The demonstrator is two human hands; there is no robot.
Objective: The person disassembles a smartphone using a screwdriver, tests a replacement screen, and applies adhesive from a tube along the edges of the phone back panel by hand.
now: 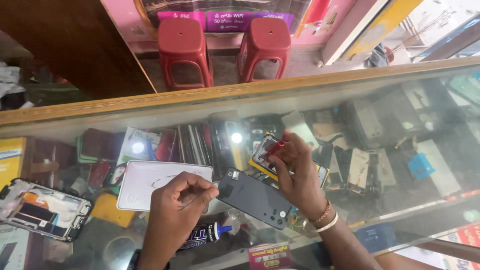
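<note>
Left hand (176, 210) curled into a loose fist, fingertips (209, 191) pinched together at the near corner of a dark grey flat phone back cover (254, 197); whether anything thin sits inside that pinch, impossible to tell. Cover lying tilted on the glass counter top (400, 150), between both hands, camera cut-outs towards the left fist.

Right hand (296, 172) closed tight round a small red-handled tool (276, 148), thumb and fingers clamped on the handle, tip pressed down onto an opened phone in a yellow frame (264, 159) just beyond the grey cover. Gold and white bangles (325, 219) on that wrist.

Just beside the left fist, a white rounded rectangular tray (145, 182). Below the fist, a black glue tube with a blue nozzle (207, 234), lying flat, nozzle pointing right. Far left, a stripped phone body with bare circuit boards (42, 209). Under the glass, a clutter of phone parts and cases. Beyond the wooden counter edge (200, 95), two red plastic stools (225, 47) side by side.
</note>
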